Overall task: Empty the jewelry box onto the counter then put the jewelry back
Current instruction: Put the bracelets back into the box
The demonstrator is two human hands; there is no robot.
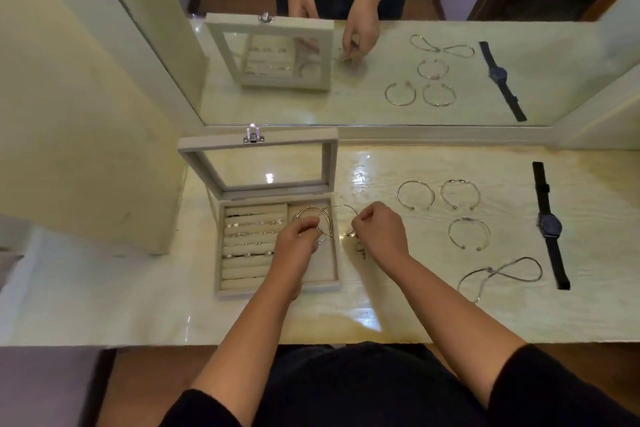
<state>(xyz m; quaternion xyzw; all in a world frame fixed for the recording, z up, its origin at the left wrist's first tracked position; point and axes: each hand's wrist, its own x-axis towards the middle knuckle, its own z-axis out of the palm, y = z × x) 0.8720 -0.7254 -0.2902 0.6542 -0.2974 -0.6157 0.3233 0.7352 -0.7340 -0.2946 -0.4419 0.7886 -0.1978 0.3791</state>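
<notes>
A beige jewelry box (221, 289) stands open on the pale counter (138, 315), its glass lid (259, 163) tilted back. Several rings (254, 234) sit in the padded rolls on its left side. My left hand (296, 241) pinches a bunch of silver bangles (317, 218) above the box's right compartment. My right hand (379, 230) pinches one silver bangle (343, 207) of the bunch over the box's right edge. A small cross pendant (362, 251) lies below my right hand. Three silver cuffs (469, 233), a snake chain (502, 272) and a black watch (550, 225) lie on the counter to the right.
A large mirror (450, 73) stands along the back of the counter and repeats the whole scene. A cream wall panel (86, 114) closes off the left side. The counter's front edge (104, 345) runs just before my body.
</notes>
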